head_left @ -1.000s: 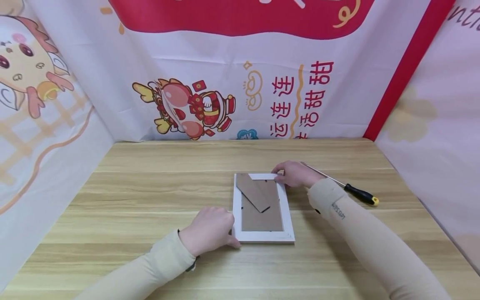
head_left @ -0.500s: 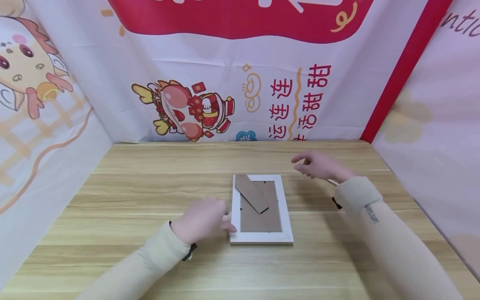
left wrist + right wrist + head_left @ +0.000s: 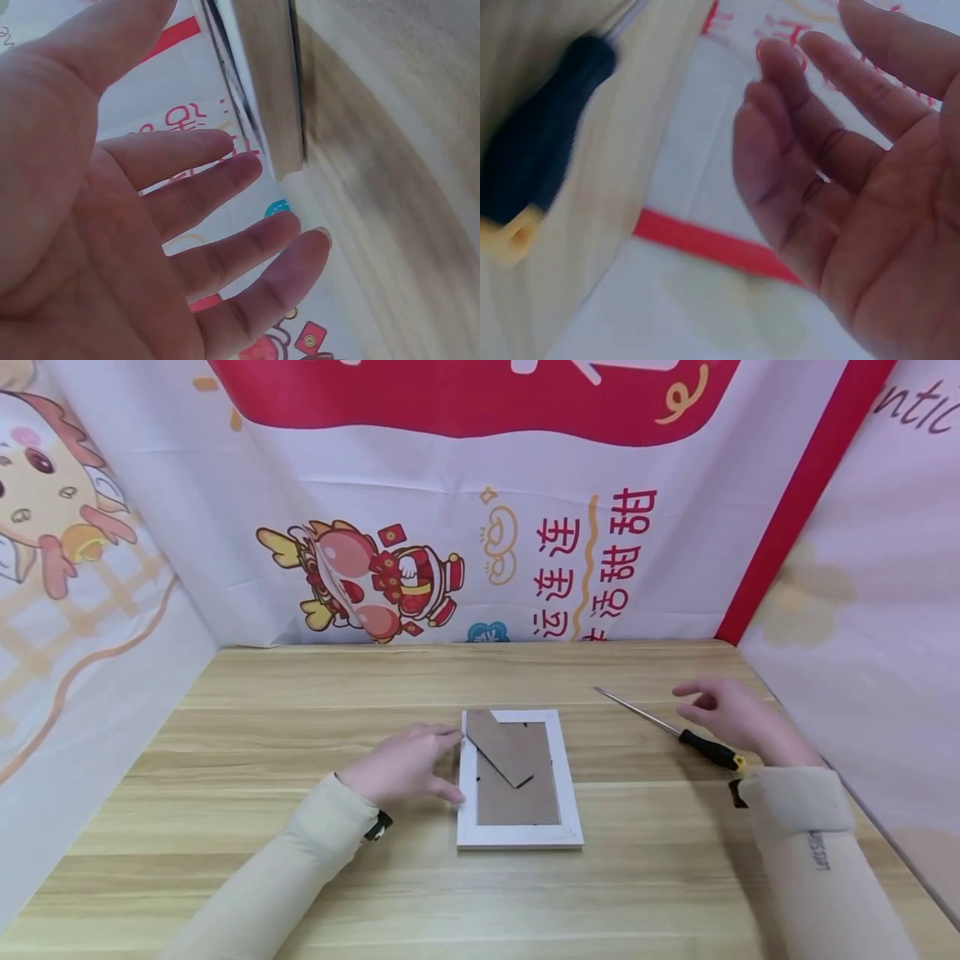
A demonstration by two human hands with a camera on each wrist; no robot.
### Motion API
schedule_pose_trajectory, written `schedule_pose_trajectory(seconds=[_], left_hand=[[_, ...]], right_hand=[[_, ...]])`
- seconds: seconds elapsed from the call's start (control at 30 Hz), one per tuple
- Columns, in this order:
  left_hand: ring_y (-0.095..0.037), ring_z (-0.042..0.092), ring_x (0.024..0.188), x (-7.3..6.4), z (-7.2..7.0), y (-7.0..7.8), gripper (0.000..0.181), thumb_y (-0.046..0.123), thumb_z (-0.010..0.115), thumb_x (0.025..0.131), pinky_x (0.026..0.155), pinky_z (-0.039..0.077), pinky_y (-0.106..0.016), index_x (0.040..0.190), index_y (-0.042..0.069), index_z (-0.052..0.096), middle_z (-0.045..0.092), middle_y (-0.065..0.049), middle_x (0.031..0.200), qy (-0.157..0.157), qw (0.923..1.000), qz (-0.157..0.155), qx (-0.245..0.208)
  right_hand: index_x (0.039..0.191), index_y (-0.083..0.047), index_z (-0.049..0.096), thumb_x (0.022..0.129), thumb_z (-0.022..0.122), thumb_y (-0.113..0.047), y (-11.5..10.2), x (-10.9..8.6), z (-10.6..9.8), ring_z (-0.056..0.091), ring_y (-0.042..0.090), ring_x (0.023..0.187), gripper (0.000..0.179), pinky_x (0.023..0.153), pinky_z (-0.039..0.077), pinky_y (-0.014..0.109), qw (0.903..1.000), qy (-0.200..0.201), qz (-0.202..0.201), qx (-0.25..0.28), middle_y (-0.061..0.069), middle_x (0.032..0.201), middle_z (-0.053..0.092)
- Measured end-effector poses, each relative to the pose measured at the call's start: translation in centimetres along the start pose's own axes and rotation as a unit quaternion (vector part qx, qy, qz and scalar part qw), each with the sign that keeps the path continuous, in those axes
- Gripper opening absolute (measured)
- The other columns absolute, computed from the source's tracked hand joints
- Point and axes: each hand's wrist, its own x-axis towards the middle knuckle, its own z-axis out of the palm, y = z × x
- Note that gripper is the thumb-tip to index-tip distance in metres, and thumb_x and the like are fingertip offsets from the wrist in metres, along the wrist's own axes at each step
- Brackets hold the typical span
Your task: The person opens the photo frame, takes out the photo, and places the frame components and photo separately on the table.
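A white picture frame [image 3: 567, 814] lies back up on the table, its brown backing board and slanted easel leg [image 3: 497, 747] showing. My left hand [image 3: 405, 766] is at the frame's left edge, thumb and fingers spread; the left wrist view shows the open palm beside the frame's side [image 3: 274, 90]. Over to the right, my right hand [image 3: 731, 718] hovers by a screwdriver [image 3: 705, 749] with a black and yellow handle, holding nothing. In the right wrist view its fingers are loosely bent, and the screwdriver handle [image 3: 551, 127] lies apart from them.
The wood-grain table [image 3: 300, 710] carries the frame and the screwdriver, whose shaft points to the back left. Printed white cloth [image 3: 420, 468] hangs behind the table and along both sides. A red stripe [image 3: 806, 502] runs down near the back right corner.
My right hand has let go of the frame's top right corner and moved right to the screwdriver. My left hand has released the lower left corner and slid up along the left edge, fingers opening.
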Motion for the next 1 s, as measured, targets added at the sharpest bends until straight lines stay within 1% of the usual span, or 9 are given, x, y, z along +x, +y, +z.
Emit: schedule_pose_trajectory(seconds=[0.17,0.27,0.33,0.4,0.47,0.57,0.67,0.9,1.0], left_hand=[[-0.034,0.038,0.139,0.6,0.8,-0.3,0.102,0.055,0.083,0.071,0.114,0.030,-0.044,0.148,0.000,0.043,0.037,-0.016,0.155,-0.015,0.9998,0.008,0.012],[-0.035,0.037,0.139,0.7,1.0,-0.3,0.101,0.054,0.083,0.072,0.113,0.031,-0.045,0.148,0.000,0.043,0.036,-0.017,0.155,-0.017,0.9995,0.018,0.018],[-0.035,0.037,0.139,0.7,1.2,-0.4,0.100,0.053,0.083,0.073,0.113,0.031,-0.045,0.147,-0.002,0.044,0.035,-0.018,0.155,-0.017,0.9994,0.023,0.020],[-0.035,0.037,0.139,0.8,1.2,-0.3,0.100,0.053,0.083,0.073,0.113,0.032,-0.045,0.147,-0.002,0.043,0.035,-0.018,0.155,-0.019,0.9994,0.024,0.019],[-0.034,0.037,0.139,0.8,1.3,-0.3,0.100,0.052,0.083,0.074,0.112,0.033,-0.044,0.147,-0.002,0.042,0.034,-0.018,0.156,-0.021,0.9994,0.022,0.015],[-0.033,0.039,0.139,0.9,1.3,-0.1,0.100,0.051,0.083,0.074,0.111,0.035,-0.042,0.148,-0.001,0.041,0.032,-0.018,0.157,-0.024,0.9995,0.016,0.009],[-0.032,0.039,0.138,0.9,1.3,-0.1,0.100,0.051,0.083,0.074,0.110,0.036,-0.041,0.148,-0.001,0.041,0.031,-0.018,0.157,-0.022,0.9996,0.015,0.009],[-0.031,0.038,0.138,0.8,1.4,-0.1,0.100,0.050,0.083,0.074,0.110,0.036,-0.039,0.149,-0.001,0.039,0.028,-0.018,0.158,-0.026,0.9995,0.014,0.004],[-0.032,0.038,0.139,0.7,1.4,0.0,0.100,0.049,0.083,0.075,0.110,0.036,-0.040,0.149,-0.001,0.038,0.027,-0.020,0.158,-0.029,0.9994,0.017,-0.001]], right_hand=[[0.128,0.003,0.060,0.094,0.066,-0.020,2.3,-1.1,1.1,0.061,0.030,0.085,0.041,0.075,0.050,0.051,0.9992,-0.007,0.028,-0.028,0.018,0.097,0.067],[0.127,0.004,0.060,0.092,0.068,-0.020,3.0,-1.4,1.7,0.059,0.030,0.082,0.043,0.073,0.048,0.049,0.9981,-0.018,0.046,-0.037,0.017,0.094,0.064],[0.125,0.005,0.060,0.090,0.070,-0.017,3.3,-1.5,2.0,0.057,0.031,0.081,0.043,0.073,0.047,0.050,0.9976,-0.023,0.048,-0.044,0.018,0.092,0.062],[0.124,0.007,0.060,0.087,0.071,-0.014,3.5,-1.5,2.1,0.057,0.033,0.081,0.044,0.073,0.047,0.051,0.9971,-0.026,0.048,-0.053,0.019,0.091,0.061],[0.121,0.009,0.060,0.085,0.073,-0.011,3.6,-1.4,2.2,0.059,0.035,0.081,0.043,0.074,0.048,0.052,0.9966,-0.026,0.039,-0.068,0.020,0.089,0.062],[0.119,0.010,0.061,0.083,0.073,-0.009,3.6,-1.3,2.4,0.061,0.033,0.080,0.042,0.074,0.049,0.053,0.9950,-0.025,0.028,-0.093,0.017,0.085,0.065],[0.118,0.009,0.062,0.083,0.074,-0.010,3.6,-1.1,2.6,0.062,0.029,0.078,0.041,0.074,0.049,0.052,0.9936,-0.031,0.031,-0.104,0.013,0.082,0.065],[0.116,0.006,0.064,0.083,0.074,-0.010,3.7,-0.9,3.2,0.057,0.028,0.074,0.038,0.073,0.049,0.051,0.9934,-0.034,0.036,-0.103,0.010,0.079,0.064],[0.114,0.006,0.064,0.084,0.073,-0.009,3.8,-0.9,3.4,0.056,0.026,0.072,0.035,0.070,0.048,0.048,0.9939,-0.040,0.033,-0.097,0.007,0.077,0.063]])
